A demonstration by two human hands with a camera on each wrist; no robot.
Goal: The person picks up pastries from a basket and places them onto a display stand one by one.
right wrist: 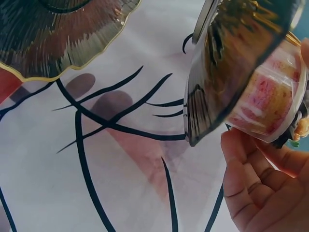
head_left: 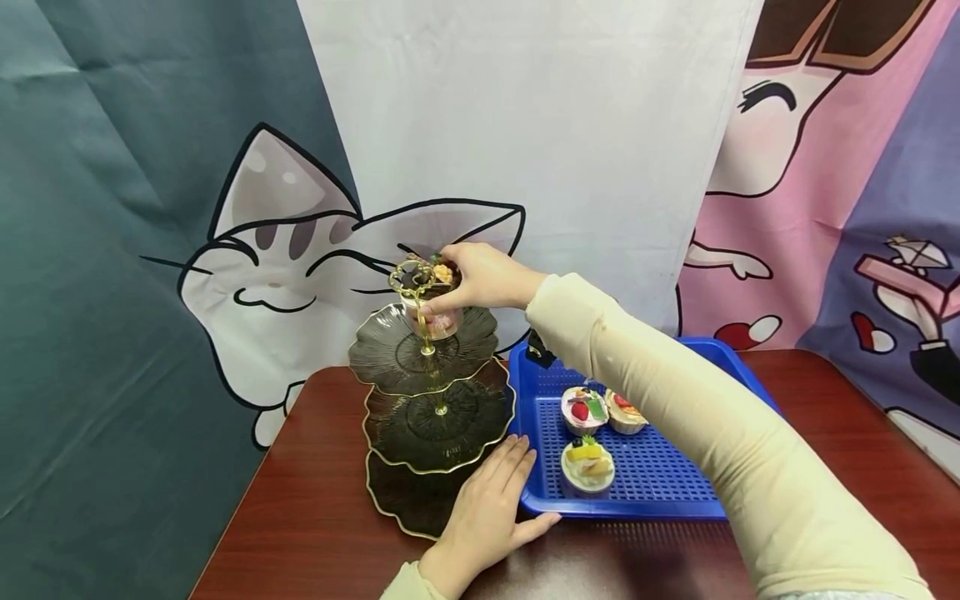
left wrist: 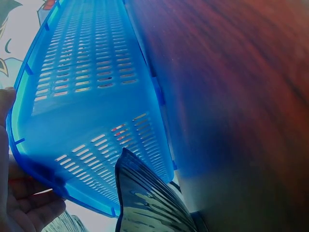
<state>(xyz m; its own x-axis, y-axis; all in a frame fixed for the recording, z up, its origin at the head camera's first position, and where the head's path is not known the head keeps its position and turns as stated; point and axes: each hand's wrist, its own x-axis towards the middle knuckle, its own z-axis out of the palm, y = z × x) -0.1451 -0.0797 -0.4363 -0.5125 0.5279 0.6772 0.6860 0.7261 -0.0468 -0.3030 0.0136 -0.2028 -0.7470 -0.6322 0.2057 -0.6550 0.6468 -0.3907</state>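
Note:
My right hand (head_left: 489, 277) grips a clear cake cup (head_left: 447, 323) with pink and yellow layers, topped with dark and orange pieces. The cup is over the top tier of a three-tier dessert stand (head_left: 378, 354), beside its gold handle (head_left: 422, 321). In the right wrist view, the cup (right wrist: 270, 92) is partly behind the tier's scalloped edge; whether it touches the plate is unclear. My left hand (head_left: 486, 502) lies with extended fingers at the near left corner of a blue plastic basket (head_left: 637, 507), next to the stand's lower tiers.
Inside the basket are a cupcake with a red berry (head_left: 583, 410), another cupcake (head_left: 624, 414) partly behind the right sleeve, and a cream cup with yellow fruit (head_left: 588, 468). The reddish-brown table (head_left: 300, 500) meets a cartoon-printed cloth (head_left: 600, 150) behind.

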